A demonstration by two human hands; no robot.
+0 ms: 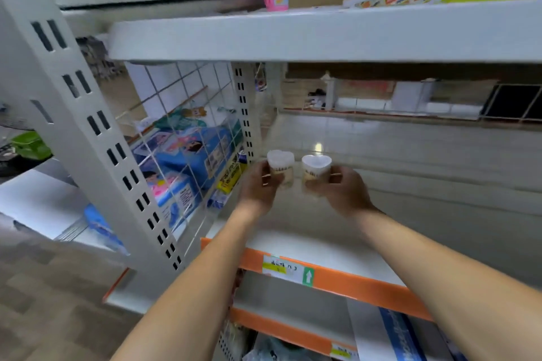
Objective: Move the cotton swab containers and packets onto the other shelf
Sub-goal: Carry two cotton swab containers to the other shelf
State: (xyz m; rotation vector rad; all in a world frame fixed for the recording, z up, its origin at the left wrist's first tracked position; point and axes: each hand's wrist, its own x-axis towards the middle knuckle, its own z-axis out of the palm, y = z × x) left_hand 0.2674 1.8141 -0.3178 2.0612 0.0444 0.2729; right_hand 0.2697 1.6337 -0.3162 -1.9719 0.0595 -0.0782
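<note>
Two small heart-shaped tubs of cotton swabs are in the air over a white shelf, side by side and a little apart, each upright with its pale lid facing up. The left tub (280, 168) sits in the left hand (259, 189), whose fingers and thumb curl round its lower half; the right tub (316, 170) is held the same way by the right hand (341, 190), so each grip is closed on its own tub and neither has any free room. Both tubs stand just past the fingertips, on the far side of the hands, their tall axis vertical, and the bare shelf (410, 184) lies straight below and beyond them. The move to come looks like a short lowering, each hand being nearest to its own tub, with the left one close to the wire mesh side panel (187, 126) and its slotted post. I cannot tell whether the bottoms already touch the shelf, since the hands cover them. The near edge carries an orange strip (352, 281) with a price label. Beyond the mesh, to the left, lie blue packets (187, 152) on a neighbouring shelf, and another shelf board (322, 35) hangs above with boxes on it.
</note>
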